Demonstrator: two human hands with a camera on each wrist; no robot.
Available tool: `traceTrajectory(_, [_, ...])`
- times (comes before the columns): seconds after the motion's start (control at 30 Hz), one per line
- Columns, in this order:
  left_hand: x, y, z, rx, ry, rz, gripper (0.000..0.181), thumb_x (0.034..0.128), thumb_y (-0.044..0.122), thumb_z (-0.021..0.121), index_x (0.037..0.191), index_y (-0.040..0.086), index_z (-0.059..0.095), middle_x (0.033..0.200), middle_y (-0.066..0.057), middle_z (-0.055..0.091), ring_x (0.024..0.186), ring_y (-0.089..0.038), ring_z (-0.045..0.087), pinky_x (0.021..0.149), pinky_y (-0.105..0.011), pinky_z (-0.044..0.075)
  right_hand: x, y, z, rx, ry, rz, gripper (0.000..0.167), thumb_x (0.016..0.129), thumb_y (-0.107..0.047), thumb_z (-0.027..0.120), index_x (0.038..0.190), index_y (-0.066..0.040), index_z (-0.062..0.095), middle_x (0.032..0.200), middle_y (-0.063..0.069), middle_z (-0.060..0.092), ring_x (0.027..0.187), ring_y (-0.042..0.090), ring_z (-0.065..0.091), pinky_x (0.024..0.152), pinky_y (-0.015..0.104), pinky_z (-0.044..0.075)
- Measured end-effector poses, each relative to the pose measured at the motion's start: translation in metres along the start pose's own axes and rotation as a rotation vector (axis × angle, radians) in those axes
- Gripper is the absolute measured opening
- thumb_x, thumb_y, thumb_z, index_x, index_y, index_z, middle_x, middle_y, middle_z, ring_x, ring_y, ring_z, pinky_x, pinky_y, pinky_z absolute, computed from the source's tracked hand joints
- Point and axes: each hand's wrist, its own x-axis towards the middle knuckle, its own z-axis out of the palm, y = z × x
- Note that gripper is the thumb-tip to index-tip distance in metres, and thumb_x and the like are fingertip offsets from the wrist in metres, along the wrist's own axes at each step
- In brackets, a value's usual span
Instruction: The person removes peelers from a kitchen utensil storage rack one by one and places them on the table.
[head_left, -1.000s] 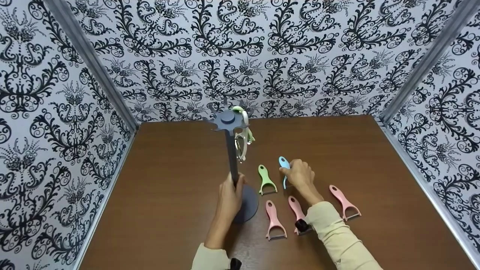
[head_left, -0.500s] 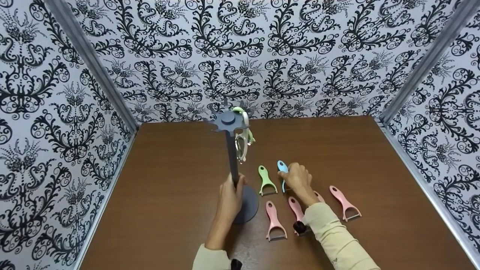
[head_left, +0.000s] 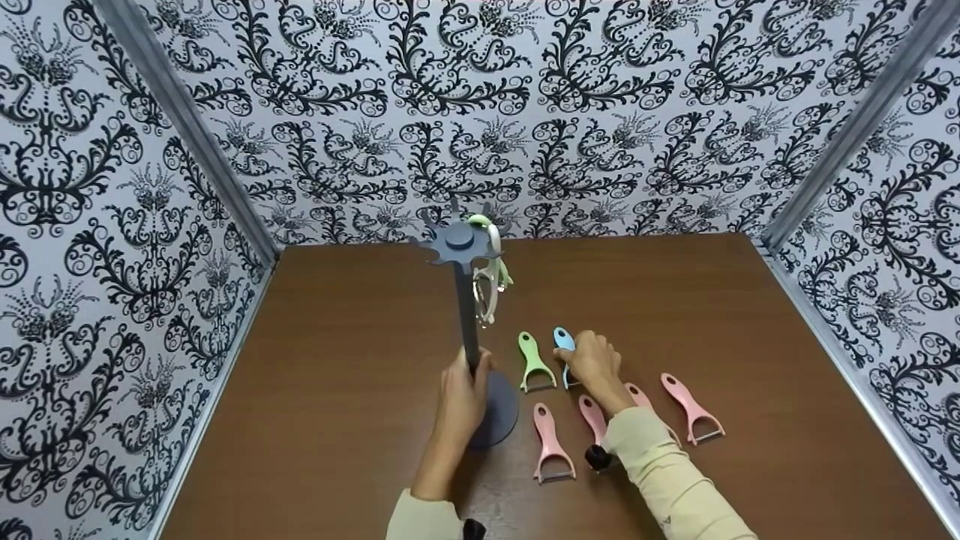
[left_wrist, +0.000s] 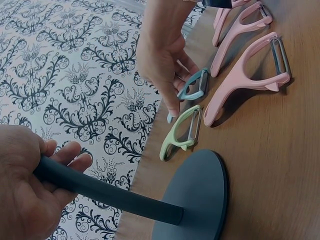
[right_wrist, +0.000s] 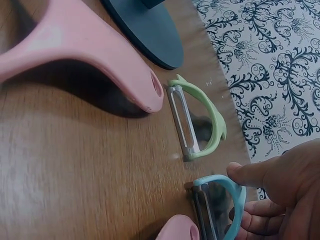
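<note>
My left hand (head_left: 459, 397) grips the pole of a dark grey stand (head_left: 466, 315) with a round base and a hooked top. A white peeler (head_left: 494, 244) and a green one hang from its right side. My right hand (head_left: 594, 360) pinches a blue peeler (head_left: 562, 338) by its handle at the table; in the right wrist view, thumb and fingers lie on either side of the blue peeler (right_wrist: 239, 200). Left of it lies a light green peeler (head_left: 529, 351), apart from the hand.
Several pink peelers lie nearer on the brown table (head_left: 337, 360): a left one (head_left: 547, 429), one partly under my right forearm (head_left: 590, 411), and a far right one (head_left: 680, 391). Patterned walls (head_left: 480, 112) enclose the table's back and sides.
My right hand has moved slightly nearer and left with the blue peeler, which sits lower now. Another pink peeler shows beside the right forearm. The left hand keeps its hold on the stand.
</note>
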Motion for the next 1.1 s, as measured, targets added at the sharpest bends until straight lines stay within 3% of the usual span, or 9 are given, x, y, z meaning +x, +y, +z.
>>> traceTrajectory(0.37, [0.001, 0.003, -0.002, 0.003, -0.029, -0.074, 0.011, 0.105, 0.011, 0.061, 0.097, 0.003, 0.065, 0.084, -0.002, 0.07, 0.075, -0.018, 0.066, 0.067, -0.035, 0.052, 0.0, -0.001, 0.002, -0.023, -0.013, -0.014, 0.049, 0.087, -0.039, 0.084, 0.061, -0.012, 0.053, 0.068, 0.006, 0.058, 0.068, 0.031, 0.06, 0.066, 0.054, 0.049])
traceTrajectory(0.63, [0.001, 0.002, -0.002, 0.002, -0.021, -0.066, 0.01, 0.1049, 0.01, 0.061, 0.097, 0.005, 0.065, 0.084, -0.002, 0.071, 0.081, -0.022, 0.07, 0.072, -0.039, 0.055, -0.001, -0.001, 0.002, -0.027, -0.019, -0.011, 0.046, 0.087, -0.043, 0.083, 0.066, -0.01, 0.058, 0.079, 0.015, 0.066, 0.078, 0.039, 0.067, 0.07, 0.058, 0.051])
traceTrajectory(0.93, [0.001, 0.0, 0.0, 0.03, -0.021, -0.074, 0.009, 0.1055, 0.011, 0.06, 0.1, 0.004, 0.064, 0.085, -0.002, 0.074, 0.083, -0.024, 0.073, 0.073, -0.043, 0.055, -0.005, 0.0, -0.006, 0.016, 0.036, -0.06, 0.052, 0.09, -0.039, 0.079, 0.058, -0.012, 0.049, 0.066, 0.006, 0.058, 0.067, 0.028, 0.058, 0.062, 0.052, 0.048])
traceTrajectory(1.0, [0.001, 0.0, 0.0, 0.024, -0.025, -0.079, 0.009, 0.1054, 0.011, 0.06, 0.101, 0.004, 0.064, 0.086, -0.002, 0.074, 0.084, -0.023, 0.073, 0.074, -0.042, 0.055, -0.007, 0.0, -0.01, 0.039, 0.051, -0.078, 0.042, 0.092, -0.035, 0.078, 0.064, -0.009, 0.059, 0.072, 0.009, 0.064, 0.072, 0.031, 0.063, 0.065, 0.055, 0.05])
traceTrajectory(1.1, [0.001, 0.0, -0.001, 0.019, -0.035, -0.088, 0.008, 0.1055, 0.011, 0.06, 0.101, 0.006, 0.065, 0.086, -0.001, 0.074, 0.084, -0.022, 0.073, 0.075, -0.041, 0.056, -0.011, -0.003, -0.02, 0.092, 0.051, -0.118, 0.027, 0.094, -0.029, 0.076, 0.088, -0.003, 0.074, 0.092, 0.016, 0.073, 0.087, 0.037, 0.069, 0.075, 0.059, 0.052])
